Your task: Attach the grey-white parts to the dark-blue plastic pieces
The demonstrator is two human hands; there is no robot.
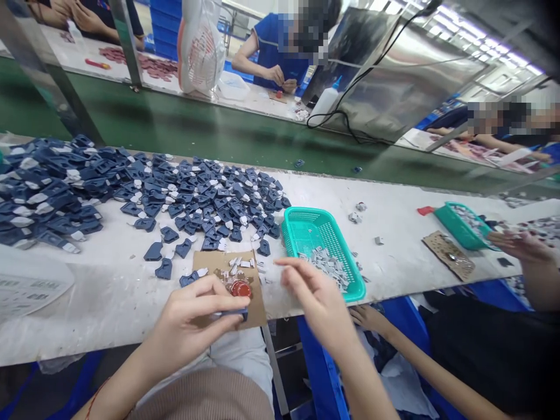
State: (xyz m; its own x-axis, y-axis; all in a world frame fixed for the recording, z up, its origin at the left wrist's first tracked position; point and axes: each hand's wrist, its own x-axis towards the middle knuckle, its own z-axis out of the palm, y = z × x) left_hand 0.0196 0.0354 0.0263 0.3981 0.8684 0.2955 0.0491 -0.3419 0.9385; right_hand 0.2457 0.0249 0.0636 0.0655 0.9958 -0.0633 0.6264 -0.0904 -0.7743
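My left hand [196,312] is closed in a pinch on a small dark blue plastic part [240,314], mostly hidden by the fingers, over the near edge of a cardboard piece [258,306]. A red round cap [240,289] sits on the cardboard just beyond those fingertips, with several small grey clips [240,263] behind it. My right hand [312,291] hovers between the cardboard and a green basket [356,286], index finger stretched out, with nothing visible in it. Inside the basket lies a heap of grey clips [326,265].
A large pile of dark blue parts with light tips [196,192] covers the left of the white table [109,309]. At right, a co-worker's hand [522,245] is beside another green basket [455,224]. Blue bins [319,367] stand below. A person in blue [266,46] works opposite.
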